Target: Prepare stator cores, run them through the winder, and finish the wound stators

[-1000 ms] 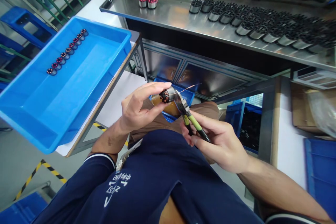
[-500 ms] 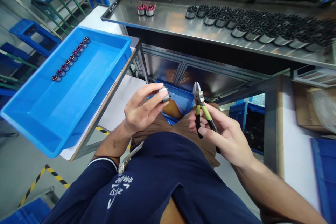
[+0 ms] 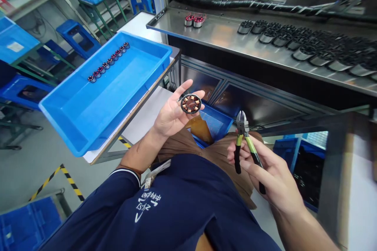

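Observation:
My left hand holds a round motor stator, its open face with copper windings turned up toward the camera. Green-and-black cutting pliers rest in my right hand, jaws pointing up and away from me, the handles slightly spread. The pliers and the stator are apart. To the left, a large blue tray carries a slanted row of several small stators. On the metal shelf stand two stators with red wire and, farther right, many black-topped ones.
Below my hands, a blue bin sits between my knees and the metal cabinet, with a brown piece in it. A dark table frame stands at the right. Blue stools are at the back left.
My left hand has turned over, so the stator's wound face now shows instead of its side. The view has shifted left; my right hand still has the pliers.

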Available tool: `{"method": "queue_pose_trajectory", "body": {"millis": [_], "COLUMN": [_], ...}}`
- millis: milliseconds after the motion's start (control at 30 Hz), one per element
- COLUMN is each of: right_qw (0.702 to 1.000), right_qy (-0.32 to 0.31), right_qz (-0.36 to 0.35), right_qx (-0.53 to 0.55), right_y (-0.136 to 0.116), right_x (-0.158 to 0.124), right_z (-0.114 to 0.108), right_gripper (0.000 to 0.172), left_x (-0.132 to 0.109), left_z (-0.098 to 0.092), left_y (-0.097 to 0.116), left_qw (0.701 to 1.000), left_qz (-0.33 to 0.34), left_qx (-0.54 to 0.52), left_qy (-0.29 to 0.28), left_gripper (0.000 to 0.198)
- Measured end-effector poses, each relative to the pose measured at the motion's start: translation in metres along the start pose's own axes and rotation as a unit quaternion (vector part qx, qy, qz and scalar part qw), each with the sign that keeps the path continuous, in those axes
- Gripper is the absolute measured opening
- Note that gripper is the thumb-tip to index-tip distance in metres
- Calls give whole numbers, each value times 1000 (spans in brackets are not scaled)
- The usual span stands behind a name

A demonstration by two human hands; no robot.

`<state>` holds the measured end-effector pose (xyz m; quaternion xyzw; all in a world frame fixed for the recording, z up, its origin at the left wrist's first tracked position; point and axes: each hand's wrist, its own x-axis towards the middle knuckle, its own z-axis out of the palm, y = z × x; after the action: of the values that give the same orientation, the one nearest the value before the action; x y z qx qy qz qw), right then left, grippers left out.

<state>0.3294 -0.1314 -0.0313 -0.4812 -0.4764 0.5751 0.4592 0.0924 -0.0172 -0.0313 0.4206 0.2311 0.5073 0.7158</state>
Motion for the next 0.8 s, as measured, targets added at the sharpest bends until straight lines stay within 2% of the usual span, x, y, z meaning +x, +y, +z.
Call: {"method": "queue_pose_trajectory", "body": {"millis": [133, 233, 300, 367, 433, 500, 633, 800], "right_qw": [1000, 1000, 999, 999, 999, 999, 999, 998], "right_qy": [-3, 2, 8, 14, 16, 11, 4, 15], "right_qz": [8, 20, 29, 37, 40, 39, 43, 60], "right_qx": [1, 9, 12, 11, 13, 18, 23, 31], "right_y": [-2, -2, 0, 2, 4, 5, 9, 10], "right_x": [-1, -1, 0, 1, 2, 3, 2, 0], "right_z": [2, 3, 3, 3, 4, 5, 6, 6], "right_gripper": [38, 41, 42, 41, 40, 38, 35, 42], "left_x": [0, 0, 0, -2, -3, -4, -5, -4], "left_z": [-3, -3, -1, 2, 4, 5, 5, 5], "left_y": [-1, -3, -2, -1, 0, 0, 1, 4], "left_qw": [998, 981, 944, 884, 828, 801, 792, 796], "left_qz": [10, 97, 196, 280, 327, 339, 343, 357], "left_qx": [62, 166, 266, 373, 451, 489, 499, 483], "left_qy": [1, -3, 7, 34, 60, 71, 78, 78], "left_gripper": [72, 74, 70, 62, 55, 55, 57, 59]}}
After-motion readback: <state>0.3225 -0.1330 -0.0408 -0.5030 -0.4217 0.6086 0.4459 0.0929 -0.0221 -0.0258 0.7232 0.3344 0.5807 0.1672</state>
